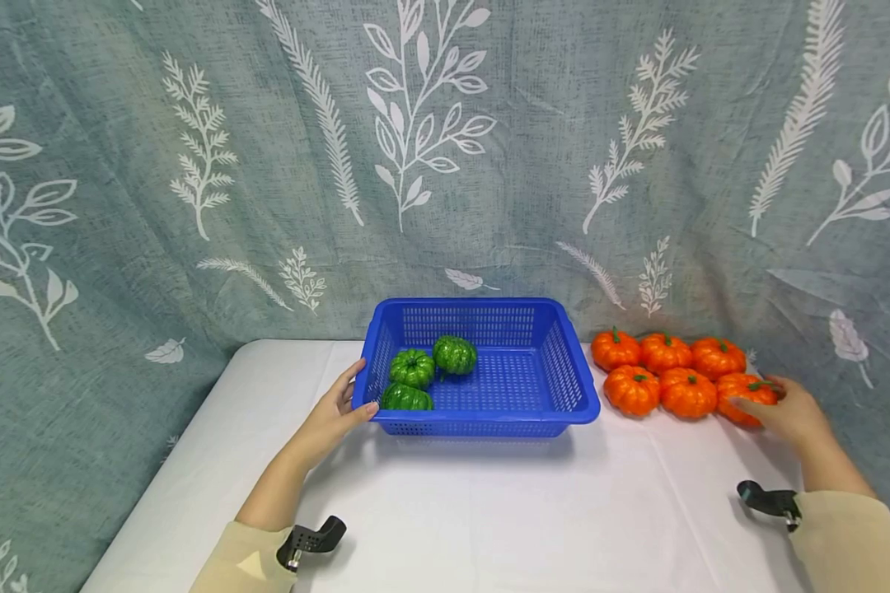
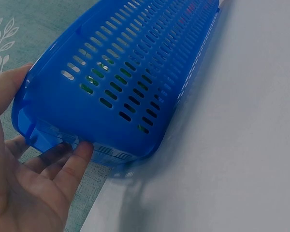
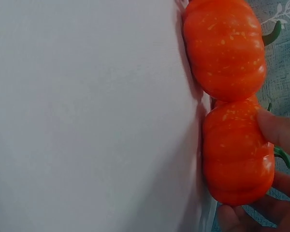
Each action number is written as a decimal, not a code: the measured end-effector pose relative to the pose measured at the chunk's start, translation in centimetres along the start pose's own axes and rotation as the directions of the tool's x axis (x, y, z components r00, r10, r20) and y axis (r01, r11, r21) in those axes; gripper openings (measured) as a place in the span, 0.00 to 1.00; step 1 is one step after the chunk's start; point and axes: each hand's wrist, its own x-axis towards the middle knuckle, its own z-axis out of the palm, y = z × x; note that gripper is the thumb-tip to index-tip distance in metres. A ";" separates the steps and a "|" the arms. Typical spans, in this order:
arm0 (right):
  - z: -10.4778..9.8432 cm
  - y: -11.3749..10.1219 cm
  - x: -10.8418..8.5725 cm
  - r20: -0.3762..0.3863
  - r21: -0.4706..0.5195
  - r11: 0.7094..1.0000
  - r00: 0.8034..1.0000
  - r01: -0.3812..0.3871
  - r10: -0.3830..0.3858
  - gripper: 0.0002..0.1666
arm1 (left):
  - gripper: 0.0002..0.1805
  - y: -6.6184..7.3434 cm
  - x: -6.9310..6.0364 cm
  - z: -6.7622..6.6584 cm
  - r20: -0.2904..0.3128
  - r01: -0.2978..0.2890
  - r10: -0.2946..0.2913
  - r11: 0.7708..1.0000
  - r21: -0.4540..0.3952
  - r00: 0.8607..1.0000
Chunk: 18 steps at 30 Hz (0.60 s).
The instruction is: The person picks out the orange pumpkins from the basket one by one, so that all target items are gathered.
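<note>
My left hand (image 1: 334, 416) grips the left end of a blue plastic basket (image 1: 482, 417), thumb on the rim and fingers at the outer side. In the left wrist view the fingers curl under the basket's (image 2: 101, 111) lip. Three green pumpkins (image 1: 413, 368) lie inside, at its left. On the right, my right hand (image 1: 793, 409) holds the front right orange pumpkin (image 1: 742, 399) of a group of orange pumpkins (image 1: 665, 352). The right wrist view shows thumb and fingers around that pumpkin (image 3: 237, 159), its green stem between them; another orange pumpkin (image 3: 224, 48) touches it.
The white tabletop (image 1: 489, 519) stretches in front of the basket. A grey-green curtain (image 1: 519, 206) with white leaf prints hangs behind and at both sides. Each sleeve cuff carries a black wrist device (image 1: 315, 539).
</note>
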 end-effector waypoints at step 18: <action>0.0 0.5 -0.4 0.012 0.020 1.000 1.000 -0.004 0.004 0.54 | 0.45 -0.1 0.2 0.2 -0.005 0.018 -0.018 1.000 0.014 1.000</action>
